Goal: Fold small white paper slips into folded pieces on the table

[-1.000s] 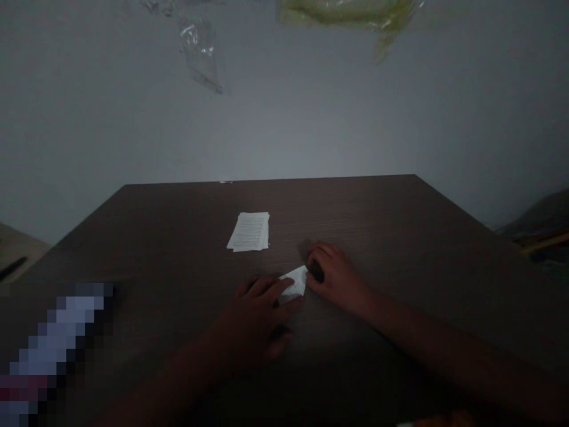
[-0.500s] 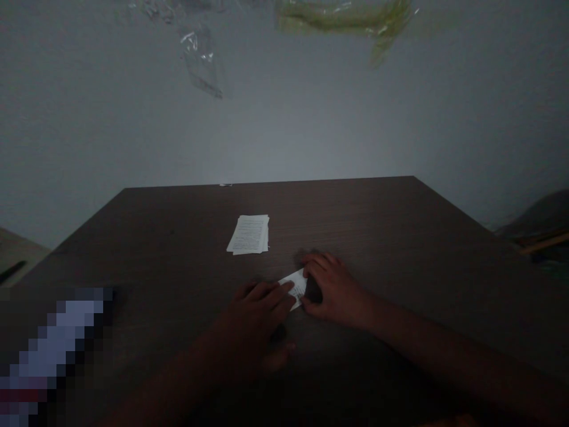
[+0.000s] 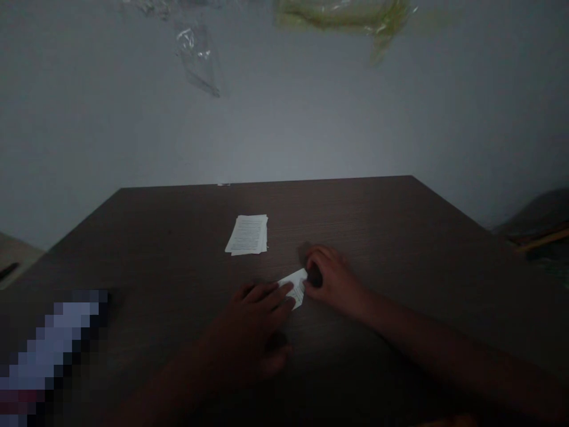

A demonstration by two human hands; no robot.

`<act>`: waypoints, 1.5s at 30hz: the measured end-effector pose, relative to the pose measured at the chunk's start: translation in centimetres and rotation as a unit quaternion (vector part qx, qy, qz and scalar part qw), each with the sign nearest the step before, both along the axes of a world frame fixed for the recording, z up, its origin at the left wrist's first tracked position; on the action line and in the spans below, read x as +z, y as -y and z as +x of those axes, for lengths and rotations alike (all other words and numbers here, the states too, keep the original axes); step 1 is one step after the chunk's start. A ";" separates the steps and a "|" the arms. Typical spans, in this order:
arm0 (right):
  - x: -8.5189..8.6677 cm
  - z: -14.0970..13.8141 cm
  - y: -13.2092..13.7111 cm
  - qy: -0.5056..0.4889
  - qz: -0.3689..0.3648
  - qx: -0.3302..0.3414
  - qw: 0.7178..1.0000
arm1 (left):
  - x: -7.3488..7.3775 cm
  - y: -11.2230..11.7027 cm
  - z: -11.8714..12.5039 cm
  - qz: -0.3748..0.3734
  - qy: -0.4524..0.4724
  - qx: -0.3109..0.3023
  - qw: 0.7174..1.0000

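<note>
A small folded piece of printed white paper (image 3: 296,283) lies on the dark wooden table (image 3: 400,237) between my hands. My left hand (image 3: 255,323) rests flat, its fingertips pressing the paper's left part. My right hand (image 3: 333,281) has curled fingers pinching the paper's right edge. Farther back on the table sits a small stack of printed paper sheets (image 3: 248,235), untouched.
A pale wall stands right behind the table's far edge. Clear plastic (image 3: 195,50) and a yellowish bag (image 3: 347,15) hang on it at the top. A blurred-out object (image 3: 48,350) lies at the table's left front. Dim clutter shows at the far right.
My right hand slid slightly toward me along the paper's edge, then back; the paper shifted a little. My left hand stayed pressed on the paper.
</note>
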State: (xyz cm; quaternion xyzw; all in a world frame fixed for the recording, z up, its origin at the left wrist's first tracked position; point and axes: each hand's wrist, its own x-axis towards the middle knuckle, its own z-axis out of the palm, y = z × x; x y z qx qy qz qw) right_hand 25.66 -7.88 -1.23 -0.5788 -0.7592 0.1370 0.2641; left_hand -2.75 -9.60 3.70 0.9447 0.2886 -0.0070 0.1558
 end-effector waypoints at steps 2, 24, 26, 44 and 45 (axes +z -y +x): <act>-0.2 0.4 -0.7 -0.002 -0.001 -0.019 1.000 | 0.2 0.0 0.0 -0.005 -0.001 0.000 1.000; 1.4 -0.3 1.9 0.132 0.085 0.265 0.951 | -1.6 -3.4 -1.7 0.001 0.101 0.054 0.993; 1.6 -0.5 2.3 0.152 0.080 0.261 0.950 | -1.4 -3.5 -1.8 -0.009 0.088 0.052 0.995; 2.5 -0.6 3.1 0.133 0.035 0.279 0.950 | -0.2 -3.0 -1.3 0.018 0.054 0.024 0.998; 2.6 -0.6 3.1 0.133 0.035 0.282 0.950 | -0.2 -3.1 -1.2 0.021 0.053 0.026 0.998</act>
